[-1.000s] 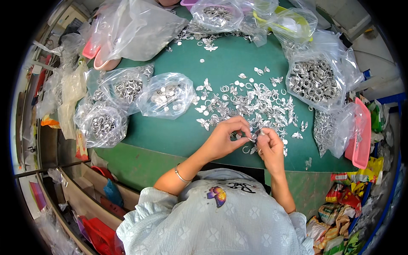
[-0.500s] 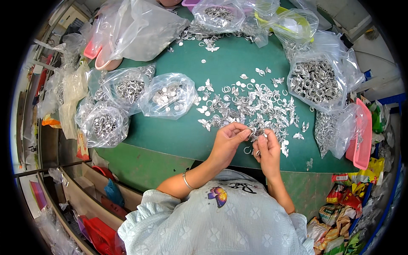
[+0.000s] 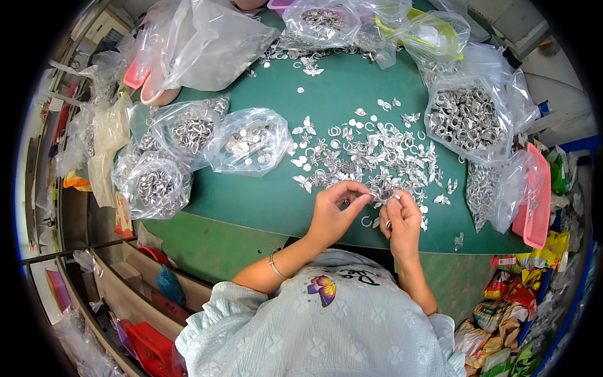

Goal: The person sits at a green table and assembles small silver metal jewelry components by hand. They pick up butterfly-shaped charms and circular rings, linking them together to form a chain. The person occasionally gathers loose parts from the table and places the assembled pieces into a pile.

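A silver trinket (image 3: 382, 195), presumably light and stiff, is pinched between left hand (image 3: 337, 210) and right hand (image 3: 403, 221) fingertips, best gripped edgewise.

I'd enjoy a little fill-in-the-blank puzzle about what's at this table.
1. The left hand and right hand hold a small metal piece above the ____-coloured table.
2. A bracelet circles the ____ forearm.
3. The shirt front carries a colourful printed ____.
4. The big upper-left bag is see-through ____.

Missing words: green; left; butterfly; plastic.
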Motion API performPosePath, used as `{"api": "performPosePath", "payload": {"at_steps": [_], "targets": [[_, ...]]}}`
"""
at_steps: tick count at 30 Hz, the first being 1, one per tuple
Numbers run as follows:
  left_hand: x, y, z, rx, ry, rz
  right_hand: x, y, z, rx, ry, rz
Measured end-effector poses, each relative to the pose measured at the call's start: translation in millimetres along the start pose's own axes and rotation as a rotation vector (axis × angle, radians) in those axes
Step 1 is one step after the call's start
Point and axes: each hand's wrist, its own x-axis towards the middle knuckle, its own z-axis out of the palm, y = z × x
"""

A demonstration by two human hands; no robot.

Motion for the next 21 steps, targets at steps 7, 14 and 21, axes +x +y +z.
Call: {"api": "performPosePath", "payload": {"at_steps": [7,14,21], "targets": [[5.6,-11.0,-2.9,-0.285,-0.095,-0.126,2.8,-4.3,-4.1,0.201,-0.098,0.203],[8.2,-11.4,-7.0,-0.58,-0.133,-0.344,6.7,-7.1,-3.9,0.044,0.017,0.245],[10.9,-10.2,-8.7,-0.863,-0.164,-0.548,2.0,1.3,-1.7,-0.505,0.039,-0.459]]}}
